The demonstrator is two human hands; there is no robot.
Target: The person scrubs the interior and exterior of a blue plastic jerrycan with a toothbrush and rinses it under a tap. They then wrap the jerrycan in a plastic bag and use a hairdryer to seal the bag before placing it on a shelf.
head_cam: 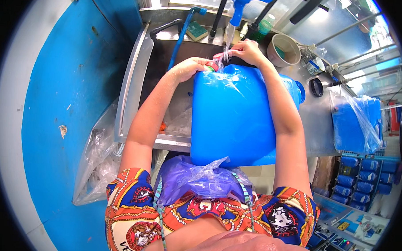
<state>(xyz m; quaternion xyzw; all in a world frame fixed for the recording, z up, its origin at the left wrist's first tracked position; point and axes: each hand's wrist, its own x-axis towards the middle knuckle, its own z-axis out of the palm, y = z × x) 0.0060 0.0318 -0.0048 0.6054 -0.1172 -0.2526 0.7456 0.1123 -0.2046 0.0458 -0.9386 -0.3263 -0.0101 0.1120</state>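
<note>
My left hand (189,69) pinches a small red cap (213,65) with green on its inner side, just past the far left corner of a large blue plastic jerrycan (234,116). Above the can's far edge, my right hand (249,53) grips a small red object (218,56); its shape is blurred by splashing water. From a blue plastic tap (238,10) a stream of water (229,35) falls between my hands. The jerrycan rests across the front rim of a stainless steel sink (172,142), under my right forearm. Its blue spout (300,91) points right.
A green-and-yellow scouring sponge (196,30) lies on the sink's back ledge near a blue pipe (180,41). Rightward stand a beige tub (284,50), a black ring-shaped cap (316,87) and a plastic-wrapped blue jerrycan (355,126). A clear plastic bag (98,161) hangs at left beside the blue wall.
</note>
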